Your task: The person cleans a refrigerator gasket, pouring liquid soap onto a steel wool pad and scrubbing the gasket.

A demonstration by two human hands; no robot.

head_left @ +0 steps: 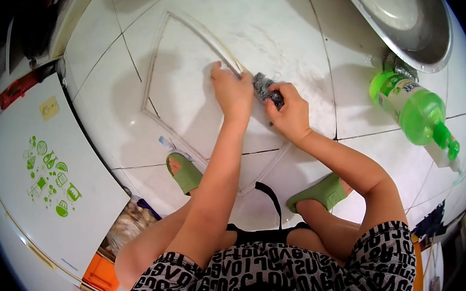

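Observation:
A pale, flexible door gasket (205,34) lies on the tiled floor as a large angular loop, with part of it passing in front of my feet. My left hand (233,95) is closed around its upper stretch, the fingers curled over the strip. Just to the right, my right hand (291,113) pinches a dark grey steel wool scourer (262,85) between thumb and fingers. The scourer is close beside the held stretch; whether they touch I cannot tell. Wet smears show on the tiles around the hands.
A green dish soap bottle (411,106) lies tilted at the right, close to a metal basin (437,43). A white panel with green food stickers (53,160) stands at the left. Green slippers (319,193) are on my feet. A black strap (272,197) hangs between my legs.

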